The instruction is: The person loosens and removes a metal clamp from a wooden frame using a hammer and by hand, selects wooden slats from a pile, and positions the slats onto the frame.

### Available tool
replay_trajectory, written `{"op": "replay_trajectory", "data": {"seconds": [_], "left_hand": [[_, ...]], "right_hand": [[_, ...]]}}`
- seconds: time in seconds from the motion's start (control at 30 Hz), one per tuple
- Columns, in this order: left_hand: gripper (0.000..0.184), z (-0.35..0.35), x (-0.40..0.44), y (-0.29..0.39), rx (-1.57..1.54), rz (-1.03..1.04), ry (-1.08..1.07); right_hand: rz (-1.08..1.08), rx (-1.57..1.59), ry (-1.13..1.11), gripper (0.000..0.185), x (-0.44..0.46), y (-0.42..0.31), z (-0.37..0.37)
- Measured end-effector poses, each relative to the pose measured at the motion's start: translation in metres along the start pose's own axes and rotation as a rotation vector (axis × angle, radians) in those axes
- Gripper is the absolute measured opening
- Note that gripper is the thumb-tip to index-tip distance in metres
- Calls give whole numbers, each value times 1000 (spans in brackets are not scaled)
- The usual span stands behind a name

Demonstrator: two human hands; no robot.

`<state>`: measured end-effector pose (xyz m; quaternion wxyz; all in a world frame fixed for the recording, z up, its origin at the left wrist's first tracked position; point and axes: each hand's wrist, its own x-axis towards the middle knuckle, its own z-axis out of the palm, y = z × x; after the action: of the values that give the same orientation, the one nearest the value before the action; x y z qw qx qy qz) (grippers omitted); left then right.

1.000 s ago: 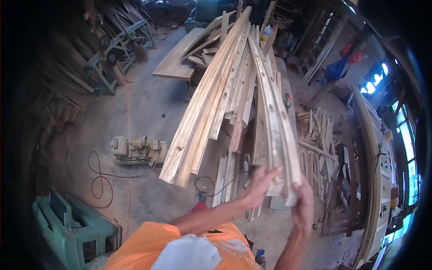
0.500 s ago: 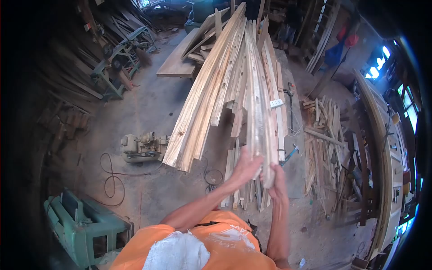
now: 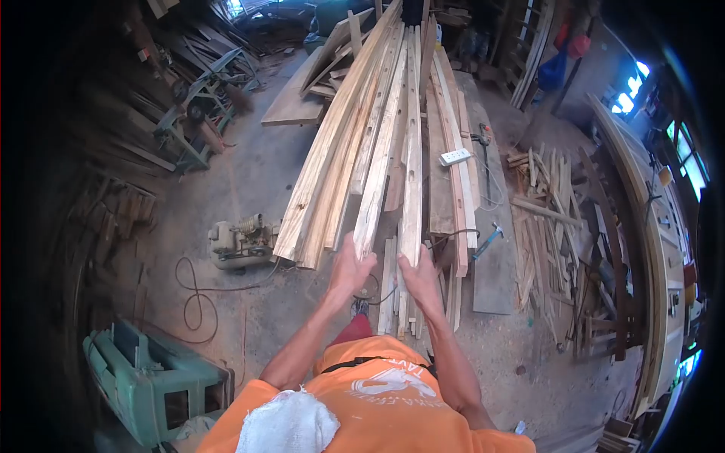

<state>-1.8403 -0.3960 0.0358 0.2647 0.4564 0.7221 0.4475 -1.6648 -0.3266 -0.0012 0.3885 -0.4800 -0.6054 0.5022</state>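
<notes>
My left hand (image 3: 350,270) is wrapped round the near end of a long pale wooden plank (image 3: 375,204). A second slotted plank (image 3: 411,192) has its near end in my right hand (image 3: 420,278), fingers closed about it. A narrow gap separates the two planks, which run away from me onto the pile. Wider planks (image 3: 310,204) rest to the left of my left hand. To the right of my right hand, a white power strip (image 3: 455,157) lies across other boards (image 3: 461,204).
A hammer (image 3: 489,240) lies on the grey board (image 3: 495,287) at the right. Scrap wood (image 3: 551,226) is heaped beyond it. On the floor at left are a compressor or motor (image 3: 243,240), a looped hose (image 3: 198,309) and a green machine (image 3: 155,377).
My hands have moved apart and left from being close together at the plank ends. Each now holds a separate plank, and the planks have shifted left, away from the boards with the power strip.
</notes>
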Motion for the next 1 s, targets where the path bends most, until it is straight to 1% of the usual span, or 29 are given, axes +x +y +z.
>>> {"op": "replay_trajectory", "data": {"seconds": [0.03, 0.07, 0.13, 0.2, 0.27, 0.3, 0.37, 0.4, 0.47, 0.53, 0.57, 0.6, 0.63, 0.67, 0.7, 0.73, 0.8, 0.83, 0.87, 0.9, 0.93, 0.97, 1.0], "left_hand": [[61, -2, 2, -1, -16, 28, 18], [61, -4, 4, -3, -31, 57, 36], [61, -7, 6, -4, -2, 32, 9], [62, -5, 4, -9, 29, 3, -32], [63, 4, 4, -17, -15, 94, 16], [63, 8, 4, -21, -17, 99, 10], [61, 10, -2, 0, 8, -89, 1], [61, 14, -2, -1, 8, -88, 0], [59, 22, -1, -14, 4, -191, -70], [56, 27, 1, -30, 11, -185, -28], [55, 27, 2, -29, 19, -176, 13], [55, 21, 4, -27, 16, -169, 16], [54, 6, 7, -14, -99, -219, -14], [54, -8, 9, -4, -213, -270, -45], [53, -19, 13, 0, -206, -240, -39], [53, -25, 17, 2, -207, -246, -38], [42, -34, 19, 5, -187, -175, -28], [44, -35, 20, 8, -164, -196, -46], [44, -28, 22, -7, -163, -197, -50], [46, -18, 28, -30, -103, -146, -26], [49, -15, 29, -34, -44, -94, 1], [49, -13, 27, -38, -46, -90, 0], [51, -11, 26, -43, -20, -134, -16]], "right_hand": [[92, 145, -42, 55, -3, -14, 3], [86, 143, -47, 55, -1, -10, 5], [131, 283, -55, 55, -2, 3, 12], [124, 308, -40, 55, -1, 14, 10], [115, 333, -13, 54, -1, 5, 1], [154, 348, -19, 55, 0, 0, -5], [192, 365, -23, 55, 1, -25, -19], [186, 391, -38, 54, 1, -38, -25], [184, 416, -54, 54, 3, -56, -35], [220, 399, -77, 53, 8, -66, -44], [237, 349, -123, 57, 13, -60, -49], [229, 348, -122, 57, 12, -46, -50], [40, -6, -27, 60, 9, -27, -48], [-147, -359, 71, 63, 7, -44, -44], [-37, -447, 77, 68, -6, -61, -45], [-34, -449, 73, 68, -6, -57, -43], [-27, -544, 79, 69, -11, -40, -36], [-19, -545, 78, 69, -15, -32, -31], [-15, -543, 72, 69, -16, -28, -26], [-13, -541, 68, 69, -17, -25, -22], [-14, -543, 72, 69, -18, -30, -19], [15, -509, 49, 69, -19, -35, -17], [43, -477, 25, 69, -20, -41, -15]]}}
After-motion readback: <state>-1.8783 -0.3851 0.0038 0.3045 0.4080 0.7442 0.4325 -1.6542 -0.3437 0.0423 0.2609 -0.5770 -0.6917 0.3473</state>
